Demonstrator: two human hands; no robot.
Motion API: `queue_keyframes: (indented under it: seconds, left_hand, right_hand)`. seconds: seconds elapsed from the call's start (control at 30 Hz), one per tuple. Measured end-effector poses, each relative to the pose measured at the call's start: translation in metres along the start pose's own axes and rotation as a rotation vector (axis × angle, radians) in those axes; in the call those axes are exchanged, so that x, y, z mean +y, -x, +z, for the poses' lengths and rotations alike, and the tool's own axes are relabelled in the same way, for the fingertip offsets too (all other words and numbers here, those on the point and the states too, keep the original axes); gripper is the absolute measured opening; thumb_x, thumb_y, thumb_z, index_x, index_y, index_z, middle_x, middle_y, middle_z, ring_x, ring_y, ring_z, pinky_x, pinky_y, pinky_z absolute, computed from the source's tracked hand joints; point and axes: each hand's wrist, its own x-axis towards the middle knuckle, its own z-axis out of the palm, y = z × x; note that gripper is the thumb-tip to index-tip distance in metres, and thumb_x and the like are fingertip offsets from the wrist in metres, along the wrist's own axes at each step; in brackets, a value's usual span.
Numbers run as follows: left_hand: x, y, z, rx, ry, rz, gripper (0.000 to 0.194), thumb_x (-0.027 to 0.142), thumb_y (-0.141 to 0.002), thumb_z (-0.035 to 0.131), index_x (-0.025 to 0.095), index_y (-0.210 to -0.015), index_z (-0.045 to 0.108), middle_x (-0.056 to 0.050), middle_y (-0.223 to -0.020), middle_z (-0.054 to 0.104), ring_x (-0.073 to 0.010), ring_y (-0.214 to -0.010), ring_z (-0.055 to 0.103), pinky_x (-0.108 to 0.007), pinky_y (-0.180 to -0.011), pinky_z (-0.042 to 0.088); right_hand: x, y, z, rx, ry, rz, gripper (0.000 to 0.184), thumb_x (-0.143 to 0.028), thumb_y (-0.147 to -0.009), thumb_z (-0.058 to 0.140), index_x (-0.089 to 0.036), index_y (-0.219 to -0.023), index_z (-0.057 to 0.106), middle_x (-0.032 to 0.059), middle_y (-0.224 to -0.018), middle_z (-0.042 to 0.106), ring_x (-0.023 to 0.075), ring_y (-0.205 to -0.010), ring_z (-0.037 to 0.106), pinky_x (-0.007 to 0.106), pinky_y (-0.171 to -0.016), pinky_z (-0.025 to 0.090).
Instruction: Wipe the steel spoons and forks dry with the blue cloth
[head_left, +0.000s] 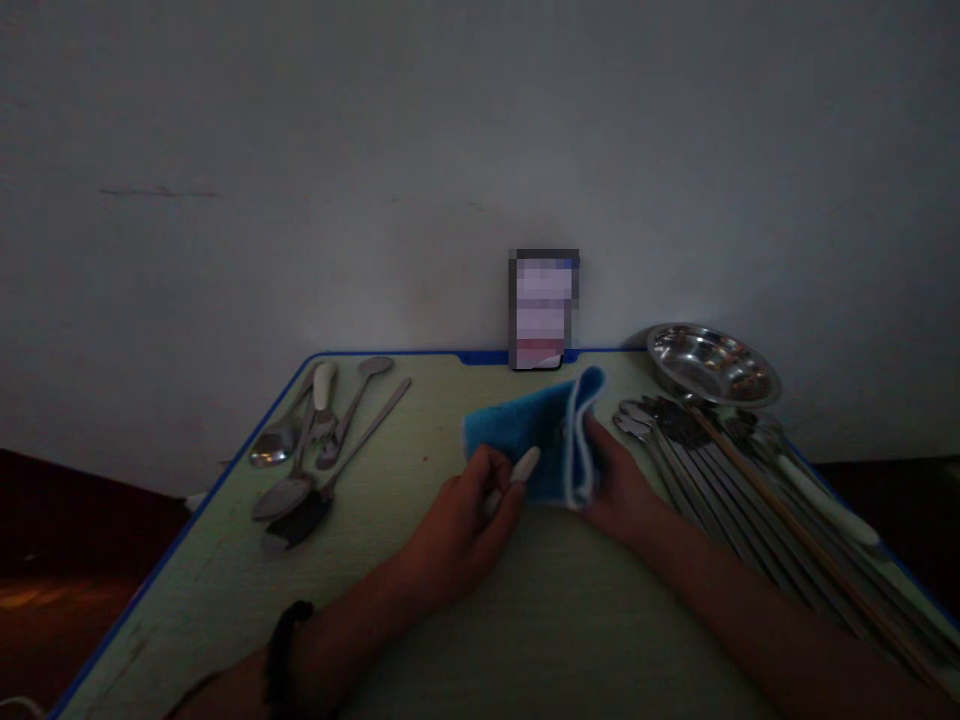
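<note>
My left hand (469, 515) is closed round the white handle of a utensil (517, 472); the utensil's far end is hidden inside a folded blue cloth (525, 435). My right hand (619, 485) grips that cloth from the right, fingers wrapped about its white-edged fold. Both hands meet over the middle of the pale green table (525, 620). A black band sits on my left wrist (281, 655).
Several spoons and ladles (315, 450) lie at the table's left. A row of long-handled steel utensils (720, 470) fills the right side, with a steel bowl (712, 365) behind them. A phone (544, 310) leans on the wall at the back edge.
</note>
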Motion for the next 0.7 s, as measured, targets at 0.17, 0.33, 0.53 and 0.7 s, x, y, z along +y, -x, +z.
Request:
queue_keyframes:
  seconds: [0.17,0.33,0.53,0.7]
  left_hand:
    - [0.0,0.001,0.0,-0.033,0.025,0.015,0.011,0.022,-0.087,0.039,0.021,-0.078,0.034,0.005,-0.068,0.043,-0.0104,-0.06,0.043,-0.022,-0.056,0.035]
    - [-0.002,0.001,0.0,0.018,-0.01,0.002,0.018,0.024,-0.087,0.041,0.021,-0.073,0.03,0.007,-0.063,0.036,-0.009,-0.054,0.038,-0.021,-0.051,0.032]
    - [0.0,0.005,0.006,-0.02,-0.117,-0.018,0.022,0.027,-0.086,0.042,0.022,-0.069,0.029,0.008,-0.058,0.033,-0.0083,-0.048,0.033,-0.022,-0.047,0.026]
    - [0.011,0.012,0.015,-0.096,-0.109,-0.115,0.022,0.036,-0.085,0.044,0.021,-0.073,0.032,0.006,-0.061,0.039,-0.0099,-0.05,0.039,-0.023,-0.048,0.029]
  right_hand:
    - [-0.001,0.004,0.007,0.147,-0.092,0.091,0.028,-0.029,-0.056,0.077,-0.017,-0.077,0.062,0.0008,-0.069,0.069,0.0158,-0.06,0.064,0.031,-0.063,0.052]
    - [0.004,0.005,0.011,0.136,-0.045,-0.004,0.023,-0.029,-0.059,0.076,-0.018,-0.075,0.063,-0.0023,-0.069,0.068,0.0116,-0.059,0.061,0.025,-0.06,0.049]
    - [0.014,0.004,0.008,0.208,0.013,-0.124,0.024,-0.042,-0.067,0.067,-0.02,-0.07,0.058,-0.0068,-0.059,0.059,0.0079,-0.052,0.053,0.021,-0.054,0.042]
    - [0.015,0.003,0.007,0.357,0.123,-0.146,0.034,-0.054,-0.069,0.059,-0.02,-0.065,0.055,-0.0063,-0.053,0.054,0.0096,-0.048,0.048,0.022,-0.05,0.038]
